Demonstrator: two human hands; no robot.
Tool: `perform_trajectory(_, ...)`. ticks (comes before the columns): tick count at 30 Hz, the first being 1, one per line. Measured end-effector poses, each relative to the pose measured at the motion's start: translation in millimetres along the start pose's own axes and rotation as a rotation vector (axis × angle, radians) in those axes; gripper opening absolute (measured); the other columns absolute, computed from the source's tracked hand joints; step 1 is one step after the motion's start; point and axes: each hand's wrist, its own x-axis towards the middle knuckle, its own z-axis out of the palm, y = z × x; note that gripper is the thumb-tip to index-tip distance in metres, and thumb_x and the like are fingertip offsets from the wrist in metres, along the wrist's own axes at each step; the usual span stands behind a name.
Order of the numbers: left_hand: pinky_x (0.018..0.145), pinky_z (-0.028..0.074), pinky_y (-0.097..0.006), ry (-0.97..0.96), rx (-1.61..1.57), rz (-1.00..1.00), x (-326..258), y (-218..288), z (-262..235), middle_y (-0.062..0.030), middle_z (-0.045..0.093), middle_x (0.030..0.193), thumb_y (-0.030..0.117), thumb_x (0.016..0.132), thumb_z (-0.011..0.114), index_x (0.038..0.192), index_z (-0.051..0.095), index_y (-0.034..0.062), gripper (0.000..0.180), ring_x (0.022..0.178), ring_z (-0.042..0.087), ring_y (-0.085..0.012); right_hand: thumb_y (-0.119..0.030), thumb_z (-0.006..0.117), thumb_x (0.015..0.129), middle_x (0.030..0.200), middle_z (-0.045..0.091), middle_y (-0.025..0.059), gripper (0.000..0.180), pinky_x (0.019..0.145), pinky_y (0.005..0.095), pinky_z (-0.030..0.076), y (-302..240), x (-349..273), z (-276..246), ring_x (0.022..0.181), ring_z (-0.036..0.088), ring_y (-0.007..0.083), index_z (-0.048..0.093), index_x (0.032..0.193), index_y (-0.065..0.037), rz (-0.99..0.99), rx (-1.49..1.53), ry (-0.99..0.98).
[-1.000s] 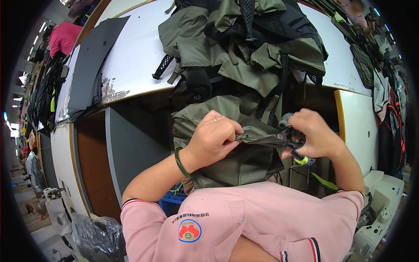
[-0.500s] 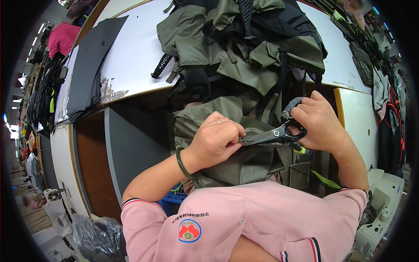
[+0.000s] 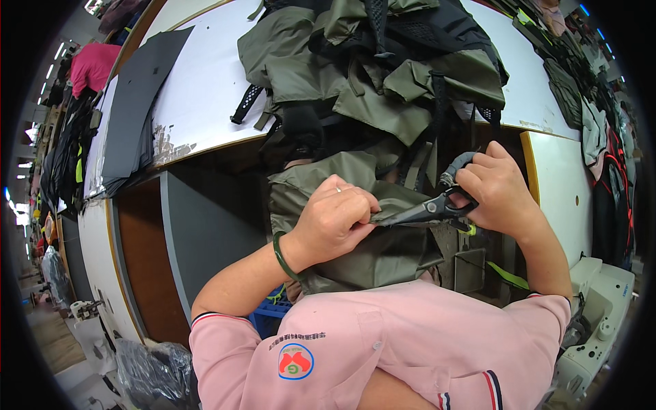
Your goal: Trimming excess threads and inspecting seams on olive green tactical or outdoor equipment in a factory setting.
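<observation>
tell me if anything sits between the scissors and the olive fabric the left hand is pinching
Nothing visible does. The right hand holds the scissors with the blades reaching straight to the fold of olive fabric pinched by the left hand. The blade tips meet the fabric at the left hand's fingers; the exact contact is hidden there.

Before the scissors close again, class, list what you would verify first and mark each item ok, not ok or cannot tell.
1. Right hand grips the scissors by the handles: ok.
2. Left hand pinches the olive fabric piece taut at the blades: ok.
3. Left fingertips are out of the blades' path: cannot tell, they sit right beside the tips.
4. Cut point is visible: cannot tell, hidden by the hand.
5. The piece hangs free of the olive pile on the white table: cannot tell.
</observation>
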Motion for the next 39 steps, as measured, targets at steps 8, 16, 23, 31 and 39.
perform_trajectory(8, 0.065, 0.040, -0.033, -0.032, 0.167, 0.163, -9, -1, -5, -0.0019, 0.065, 0.087, -0.004, 0.062, 0.073, 0.092, 0.073, 0.0136, 0.035, 0.064, 0.052, -0.0187, -0.012, 0.080, 0.060, 0.062, 0.050, 0.0053, 0.029, 0.065, 0.0356, 0.037, 16, -27, -22, 0.061, 0.050, 0.0253, 0.053, 0.070, -0.009, 0.141, 0.016, -0.024)
perform_trajectory(16, 0.065, 0.039, -0.034, -0.028, 0.229, 0.253, -9, 1, -4, -0.0050, 0.064, 0.091, -0.001, 0.058, 0.071, 0.090, 0.073, 0.0126, 0.034, 0.060, 0.048, -0.0170, -0.016, 0.081, 0.060, 0.062, 0.051, 0.0072, 0.028, 0.069, 0.0358, 0.037, 12, -47, -22, 0.061, 0.049, 0.0267, 0.057, 0.070, -0.006, 0.171, 0.187, -0.213)
perform_trajectory(23, 0.065, 0.039, -0.034, -0.032, 0.221, 0.244, -11, 1, -3, -0.0050, 0.065, 0.091, -0.002, 0.059, 0.071, 0.091, 0.073, 0.0130, 0.036, 0.061, 0.049, -0.0171, -0.018, 0.082, 0.061, 0.059, 0.051, 0.0086, 0.029, 0.067, 0.0360, 0.038, 12, -52, -16, 0.060, 0.048, 0.0275, 0.056, 0.066, -0.006, 0.166, 0.158, -0.263)
perform_trajectory(31, 0.064, 0.040, -0.034, -0.027, 0.225, 0.240, -10, 2, -5, -0.0049, 0.065, 0.089, -0.003, 0.059, 0.070, 0.092, 0.073, 0.0122, 0.036, 0.062, 0.050, -0.0182, -0.020, 0.083, 0.061, 0.059, 0.051, 0.0094, 0.032, 0.066, 0.0372, 0.038, 14, -49, -13, 0.060, 0.048, 0.0285, 0.055, 0.067, -0.006, 0.145, 0.202, -0.252)
perform_trajectory(39, 0.067, 0.044, -0.035, -0.128, 0.139, 0.078, 9, 6, -10, -0.0048, 0.063, 0.090, -0.004, 0.064, 0.074, 0.092, 0.068, 0.0091, 0.032, 0.075, 0.058, -0.0232, -0.014, 0.081, 0.068, 0.065, 0.052, 0.0067, 0.031, 0.062, 0.0366, 0.040, -28, -7, 23, 0.060, 0.051, 0.0302, 0.051, 0.073, -0.008, 0.025, 0.501, -0.059)
